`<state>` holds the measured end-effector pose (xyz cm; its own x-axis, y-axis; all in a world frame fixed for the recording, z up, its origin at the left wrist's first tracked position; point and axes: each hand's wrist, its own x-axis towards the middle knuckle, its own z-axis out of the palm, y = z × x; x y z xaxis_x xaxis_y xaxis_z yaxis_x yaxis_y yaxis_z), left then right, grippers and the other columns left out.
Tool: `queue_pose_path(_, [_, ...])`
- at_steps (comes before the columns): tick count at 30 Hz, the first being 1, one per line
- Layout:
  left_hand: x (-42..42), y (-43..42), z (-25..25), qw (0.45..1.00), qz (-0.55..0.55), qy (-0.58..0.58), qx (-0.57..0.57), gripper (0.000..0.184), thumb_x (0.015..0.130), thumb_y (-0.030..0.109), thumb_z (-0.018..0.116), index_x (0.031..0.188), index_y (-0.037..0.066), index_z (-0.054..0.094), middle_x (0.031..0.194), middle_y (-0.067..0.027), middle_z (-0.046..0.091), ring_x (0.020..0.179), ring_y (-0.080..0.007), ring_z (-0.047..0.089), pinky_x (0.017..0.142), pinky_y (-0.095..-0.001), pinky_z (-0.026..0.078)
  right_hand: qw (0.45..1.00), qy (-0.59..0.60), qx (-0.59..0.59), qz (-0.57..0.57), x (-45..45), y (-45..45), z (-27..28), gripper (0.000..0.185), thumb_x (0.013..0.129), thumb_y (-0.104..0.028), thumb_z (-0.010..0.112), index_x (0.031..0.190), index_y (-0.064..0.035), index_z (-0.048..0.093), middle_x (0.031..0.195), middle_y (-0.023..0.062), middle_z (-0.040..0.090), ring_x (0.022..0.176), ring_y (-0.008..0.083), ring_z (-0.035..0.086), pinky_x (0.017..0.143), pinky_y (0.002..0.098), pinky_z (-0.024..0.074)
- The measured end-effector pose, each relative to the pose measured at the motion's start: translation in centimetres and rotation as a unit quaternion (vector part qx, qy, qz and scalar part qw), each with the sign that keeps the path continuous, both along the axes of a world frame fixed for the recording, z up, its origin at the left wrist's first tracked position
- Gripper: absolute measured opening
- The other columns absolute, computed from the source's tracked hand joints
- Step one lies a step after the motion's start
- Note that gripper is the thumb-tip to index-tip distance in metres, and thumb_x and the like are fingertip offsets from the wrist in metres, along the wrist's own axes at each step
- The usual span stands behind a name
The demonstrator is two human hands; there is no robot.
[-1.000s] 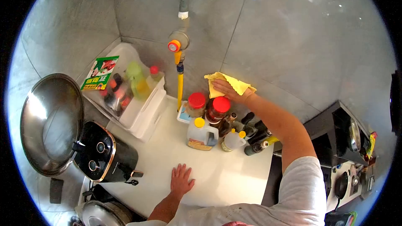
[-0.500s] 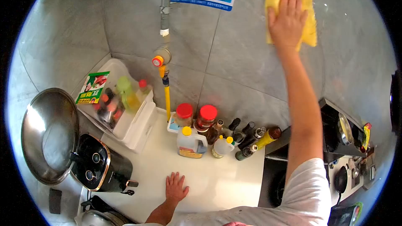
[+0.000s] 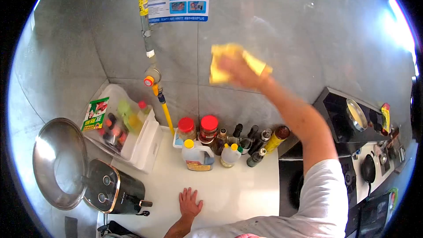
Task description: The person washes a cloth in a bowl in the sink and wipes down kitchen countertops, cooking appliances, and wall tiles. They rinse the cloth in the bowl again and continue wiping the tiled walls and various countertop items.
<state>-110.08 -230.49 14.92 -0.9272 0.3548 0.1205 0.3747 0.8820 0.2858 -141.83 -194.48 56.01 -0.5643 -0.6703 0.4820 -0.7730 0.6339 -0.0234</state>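
So our right hand (image 3: 238,69) is on a yellow cloth (image 3: 218,76), up against the grey tiled wall (image 3: 264,105) as far as we can make out. Way too blurry to tell if those fingers are clenched on it or just pressed flat. The cloth lies right under them, poking out past the fingertips on the left and above the hand on the right, long side roughly sideways. The right is easily the nearer hand: our left hand (image 3: 190,203) is well below, holding nothing, fingers spread on the white countertop (image 3: 246,198). Between the two we've got red-lidded jars (image 3: 209,122), a yellow-capped jug (image 3: 195,158) and dark bottles (image 3: 245,144).
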Motion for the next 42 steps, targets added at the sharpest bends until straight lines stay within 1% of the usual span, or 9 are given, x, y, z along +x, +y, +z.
queue_pose_path(1, [0.0, 0.0, -0.2, 1.000, -0.003, 0.010, 0.014, 0.059, 0.078, 0.043, 0.061, 0.128, 0.013, 0.053, 0.140, -0.0146, 0.040, 0.134, -0.0339, 0.029, 0.111, -0.0536, 0.018, 0.956, 0.261, 0.129, -0.023, -0.3, 0.5, 4.4, 0.065, 0.080, -0.026, 0.066, 0.139, -0.0136, 0.041, 0.140, 0.0107, 0.044, 0.133, 0.0257, 0.038, 0.111, 0.0440, 0.0236])
queue_pose_path(4, [0.2, -0.2, -0.5, 1.000, -0.004, 0.023, 0.019, 0.058, 0.078, 0.042, 0.062, 0.128, 0.012, 0.053, 0.139, -0.0152, 0.041, 0.133, -0.0341, 0.030, 0.110, -0.0539, 0.019, 0.895, 0.430, 0.022, -0.115, 2.0, 3.2, 15.8, 0.064, 0.079, -0.025, 0.068, 0.136, -0.0094, 0.044, 0.140, 0.0112, 0.044, 0.131, 0.0280, 0.039, 0.106, 0.0445, 0.0277])
queue_pose_path(7, [0.0, -0.3, -0.4, 0.999, 0.001, 0.034, 0.027, 0.058, 0.078, 0.041, 0.062, 0.127, 0.012, 0.053, 0.138, -0.0160, 0.042, 0.133, -0.0348, 0.031, 0.109, -0.0548, 0.020, 0.643, 0.701, 0.030, -0.308, 5.6, 6.9, 20.2, 0.051, 0.082, -0.018, 0.058, 0.131, -0.0071, 0.049, 0.128, 0.0165, 0.052, 0.112, 0.0368, 0.053, 0.099, 0.0477, 0.0373])
queue_pose_path(9, [0.1, -0.1, -1.0, 0.998, 0.000, 0.046, 0.045, 0.058, 0.078, 0.040, 0.061, 0.127, 0.011, 0.053, 0.139, -0.0165, 0.041, 0.132, -0.0359, 0.032, 0.109, -0.0556, 0.021, 0.670, 0.629, -0.056, -0.389, 5.1, 11.7, 20.6, 0.058, 0.089, -0.040, 0.052, 0.134, -0.0048, 0.044, 0.139, 0.0139, 0.045, 0.129, 0.0299, 0.040, 0.101, 0.0482, 0.0308])
queue_pose_path(12, [-0.1, -0.1, -0.4, 1.000, -0.005, 0.025, 0.015, 0.059, 0.078, 0.041, 0.060, 0.128, 0.011, 0.052, 0.140, -0.0167, 0.040, 0.133, -0.0358, 0.031, 0.109, -0.0553, 0.020, 0.624, 0.597, -0.164, -0.477, 5.6, 11.7, 17.0, 0.060, 0.087, -0.039, 0.052, 0.136, -0.0058, 0.043, 0.139, 0.0174, 0.043, 0.129, 0.0355, 0.039, 0.105, 0.0534, 0.0274])
queue_pose_path(21, [-0.2, -0.1, -0.4, 1.000, 0.006, -0.017, -0.008, 0.060, 0.080, 0.044, 0.056, 0.132, 0.015, 0.050, 0.145, -0.0134, 0.034, 0.138, -0.0329, 0.023, 0.112, -0.0530, 0.015, 0.875, 0.368, 0.129, -0.287, 5.1, 4.7, -5.6, 0.064, 0.085, -0.038, 0.056, 0.141, -0.0132, 0.038, 0.147, 0.0107, 0.035, 0.135, 0.0302, 0.032, 0.109, 0.0536, 0.0200])
queue_pose_path(26, [-0.1, 0.2, -0.2, 0.999, 0.002, -0.022, -0.037, 0.061, 0.080, 0.044, 0.057, 0.132, 0.014, 0.049, 0.145, -0.0127, 0.032, 0.138, -0.0324, 0.022, 0.112, -0.0526, 0.015, 0.901, 0.335, 0.148, -0.231, 2.8, -0.9, -10.2, 0.060, 0.085, -0.032, 0.056, 0.140, -0.0150, 0.039, 0.146, 0.0070, 0.035, 0.136, 0.0255, 0.029, 0.109, 0.0523, 0.0199])
queue_pose_path(37, [0.0, 0.5, -0.8, 0.999, -0.008, 0.043, 0.019, 0.056, 0.077, 0.040, 0.062, 0.124, 0.010, 0.055, 0.136, -0.0173, 0.043, 0.132, -0.0378, 0.032, 0.109, -0.0554, 0.021, 0.945, 0.272, 0.176, -0.044, -3.9, -10.7, -9.7, 0.068, 0.081, -0.028, 0.061, 0.143, -0.0147, 0.034, 0.145, 0.0031, 0.035, 0.140, 0.0177, 0.023, 0.115, 0.0454, 0.0189])
queue_pose_path(42, [-0.1, 0.6, -1.4, 0.999, -0.029, 0.039, 0.006, 0.057, 0.077, 0.041, 0.062, 0.125, 0.011, 0.054, 0.138, -0.0167, 0.041, 0.133, -0.0377, 0.030, 0.109, -0.0551, 0.020, 0.948, 0.310, 0.063, -0.026, 1.0, 0.1, 5.0, 0.070, 0.074, -0.026, 0.070, 0.137, -0.0113, 0.043, 0.140, 0.0075, 0.042, 0.134, 0.0255, 0.035, 0.110, 0.0471, 0.0276])
